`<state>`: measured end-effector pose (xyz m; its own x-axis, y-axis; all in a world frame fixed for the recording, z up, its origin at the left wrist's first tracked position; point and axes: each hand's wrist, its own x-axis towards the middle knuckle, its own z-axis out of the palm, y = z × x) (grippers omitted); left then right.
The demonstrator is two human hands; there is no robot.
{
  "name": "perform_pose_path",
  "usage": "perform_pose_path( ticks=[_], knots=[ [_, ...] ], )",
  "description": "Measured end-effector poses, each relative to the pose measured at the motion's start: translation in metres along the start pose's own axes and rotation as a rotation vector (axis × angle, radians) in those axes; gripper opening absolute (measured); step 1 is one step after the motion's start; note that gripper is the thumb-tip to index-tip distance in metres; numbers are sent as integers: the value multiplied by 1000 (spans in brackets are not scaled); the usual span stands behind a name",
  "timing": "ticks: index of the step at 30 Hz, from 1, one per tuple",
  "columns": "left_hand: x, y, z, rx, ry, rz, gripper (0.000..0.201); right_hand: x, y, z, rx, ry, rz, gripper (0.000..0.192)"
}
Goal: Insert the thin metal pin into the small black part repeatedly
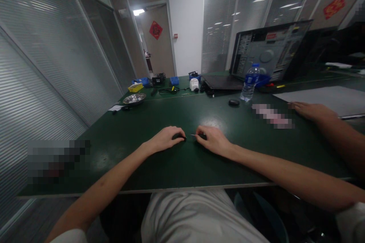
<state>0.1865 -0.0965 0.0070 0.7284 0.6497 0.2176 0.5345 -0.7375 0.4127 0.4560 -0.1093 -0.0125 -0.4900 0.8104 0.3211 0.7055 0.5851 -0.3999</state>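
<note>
Resting on the green bench [176,167], left hand [165,139] and right hand [213,140] each close their fingers on a small dark part; a thin pin [193,135] juts between them.

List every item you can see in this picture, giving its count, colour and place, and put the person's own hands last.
table: one, dark green, across the middle
water bottle: one, clear with blue cap and label, right of centre
metal bowl: one, silver, far left
computer case: one, grey and black, far right, opened
mouse: one, black, beside the bottle
grey mat: one, right
co-worker's hand: one, right edge
small dark part: one, under left hand
left hand: one, centre
right hand: one, centre, on a small tool
</note>
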Motion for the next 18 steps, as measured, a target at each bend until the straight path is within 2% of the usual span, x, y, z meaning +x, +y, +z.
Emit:
perform_pose_path(
  ticks=[7, 13, 18],
  knots=[
    [-7, -38, -14, -84, 25, -112, 30, -1, -1, -3, 0, -4, 0, 10],
    [-23, -81, -39, 44, 27, -219, 34, -1, -2, -3, 17, -3, 3, 10],
    [-45, -130, -58, 179, 70, -360, 34, -2, -2, -4, 19, 3, -14, 9]
  ],
)
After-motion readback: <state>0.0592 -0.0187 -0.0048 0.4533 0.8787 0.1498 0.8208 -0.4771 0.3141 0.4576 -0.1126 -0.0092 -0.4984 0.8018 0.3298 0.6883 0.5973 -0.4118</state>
